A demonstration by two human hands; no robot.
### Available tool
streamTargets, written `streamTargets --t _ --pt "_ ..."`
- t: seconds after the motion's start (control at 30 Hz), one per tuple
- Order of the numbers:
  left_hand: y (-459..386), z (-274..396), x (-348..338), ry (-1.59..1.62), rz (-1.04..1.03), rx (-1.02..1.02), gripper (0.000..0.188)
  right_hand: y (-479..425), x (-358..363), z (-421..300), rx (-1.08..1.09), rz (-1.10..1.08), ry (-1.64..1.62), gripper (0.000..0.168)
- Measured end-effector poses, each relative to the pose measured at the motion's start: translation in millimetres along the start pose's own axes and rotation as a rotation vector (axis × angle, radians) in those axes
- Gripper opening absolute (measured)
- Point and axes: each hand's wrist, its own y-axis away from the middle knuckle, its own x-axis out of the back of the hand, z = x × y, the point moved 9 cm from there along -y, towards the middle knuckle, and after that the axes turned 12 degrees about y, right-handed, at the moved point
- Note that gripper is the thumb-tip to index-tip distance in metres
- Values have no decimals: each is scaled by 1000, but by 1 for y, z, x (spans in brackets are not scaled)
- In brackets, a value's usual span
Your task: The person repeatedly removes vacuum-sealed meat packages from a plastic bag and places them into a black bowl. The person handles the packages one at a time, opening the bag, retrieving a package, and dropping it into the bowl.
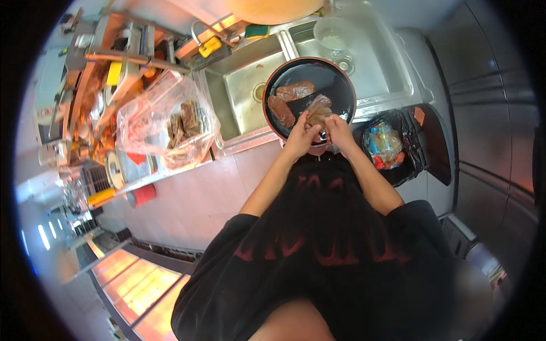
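Note:
A round black pan (337,79) with a reddish rim sits over the front of the sink, its inside wet and shiny. Two brown food rolls lie in it: an upper roll (295,91) and a left roll (281,111), both glossy as if wrapped in film. My left hand (303,135) and my right hand (338,131) meet above the pan's near side. Between them they grip a brown leaf-like wrapper (318,116) at the near end of a third roll (320,102). The fingers partly hide the wrapper's lower end.
The double steel sink has a left basin (239,98) and a right basin (375,72) holding a clear bowl (332,34). A clear plastic bag (145,115) with brown wrappers stands on the left counter. A black-lined trash bin (409,149) stands right, near a metal cabinet (482,93).

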Motion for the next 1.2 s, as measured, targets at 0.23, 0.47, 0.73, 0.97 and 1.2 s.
streamTargets --t 0.23,0.47,0.73,0.97,1.2 --pt "-32 -8 12 -356 146 -229 24 9 -12 -1 159 -76 45 23" --pt "-22 -26 36 -587 326 -177 11 21 -13 -35 710 -31 461 19" --pt "-18 -58 19 -160 120 -89 29 34 26 -47 691 38 253 21" --pt "2 -25 7 8 152 82 30 26 23 -28 492 27 93 25" --pt "2 8 38 151 250 -89 10 47 85 27 54 145 -545 16"
